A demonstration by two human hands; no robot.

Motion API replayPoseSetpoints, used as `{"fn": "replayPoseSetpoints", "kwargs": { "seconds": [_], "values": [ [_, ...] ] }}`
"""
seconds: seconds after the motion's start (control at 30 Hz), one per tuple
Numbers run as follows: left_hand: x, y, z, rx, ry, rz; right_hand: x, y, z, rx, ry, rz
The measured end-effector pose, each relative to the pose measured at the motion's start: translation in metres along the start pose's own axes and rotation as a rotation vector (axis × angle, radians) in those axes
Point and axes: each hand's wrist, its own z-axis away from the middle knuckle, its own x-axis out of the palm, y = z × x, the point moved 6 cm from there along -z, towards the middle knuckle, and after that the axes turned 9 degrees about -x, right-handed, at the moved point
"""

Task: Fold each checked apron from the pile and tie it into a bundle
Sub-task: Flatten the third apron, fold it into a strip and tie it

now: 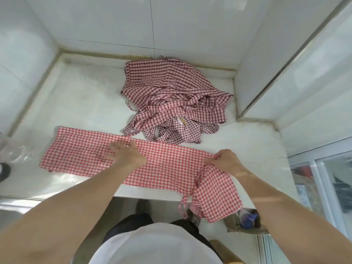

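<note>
Left hand (129, 153) presses flat and open on the apron (91, 155); right hand (225, 161) pinches its edge. Best to keep it taut while folding.

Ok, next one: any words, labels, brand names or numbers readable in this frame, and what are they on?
No text can be read in this frame.
Yellow mark on a checked apron in the pile: too small and blurred to read; may be embroidery or a tag.
Printed panel behind the glass door at the right: blurred, not readable.
Folded apron on the counter: no writing visible.
</note>
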Motion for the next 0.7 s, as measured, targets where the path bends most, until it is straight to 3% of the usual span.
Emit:
{"fn": "replayPoseSetpoints", "kwargs": {
  "seconds": [0.07,0.13,0.23,0.33,0.47,0.7],
  "values": [
    [0.0,0.035,0.026,0.22,0.183,-0.034,0.003,0.007,0.0,0.003,-0.033,-0.093],
    [0.02,0.067,0.055,0.454,0.182,0.077,0.006,0.007,0.0,-0.004,-0.051,-0.171],
    [0.066,0.084,0.068,0.361,-0.116,0.058,0.008,0.012,-0.001,-0.006,-0.102,-0.251],
    [0.076,0.09,0.064,0.296,-0.163,-0.019,0.009,0.018,0.007,0.009,-0.343,-0.327],
    [0.067,0.089,0.055,0.29,-0.185,-0.027,0.002,0.035,0.03,0.042,-0.729,-0.213],
    [0.064,0.087,0.051,0.281,-0.198,-0.066,-0.071,0.084,0.033,0.116,-0.732,-0.225]
  ]
}}
